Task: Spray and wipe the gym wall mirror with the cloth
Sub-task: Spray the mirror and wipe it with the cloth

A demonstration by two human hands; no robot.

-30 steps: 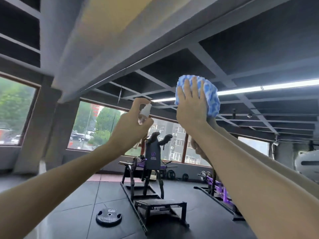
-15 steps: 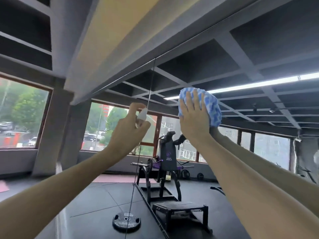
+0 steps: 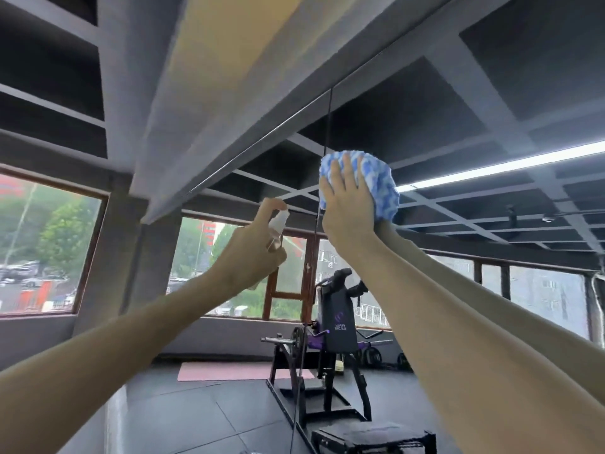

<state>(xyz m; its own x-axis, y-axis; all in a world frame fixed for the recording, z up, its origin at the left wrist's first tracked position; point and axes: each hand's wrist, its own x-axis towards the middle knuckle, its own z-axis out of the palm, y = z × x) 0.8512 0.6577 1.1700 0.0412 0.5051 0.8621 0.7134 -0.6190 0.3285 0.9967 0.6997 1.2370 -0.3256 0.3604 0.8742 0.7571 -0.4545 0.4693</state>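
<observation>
Mirror (image 3: 474,224) — seamed glass; nubby blue-white cloth (image 3: 381,188) below top edge, right hand (image 3: 347,204) spread on it; left hand (image 3: 248,253) grips spray bottle (image 3: 278,224).

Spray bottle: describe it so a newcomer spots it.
On the wall mirror, find the vertical seam. Just left of it, the left hand grips the spray bottle. Its white nozzle sets it apart from the blue cloth right of the seam.

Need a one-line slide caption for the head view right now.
Wiping high: right hand presses blue cloth to the mirror, left hand holds spray bottle.
</observation>
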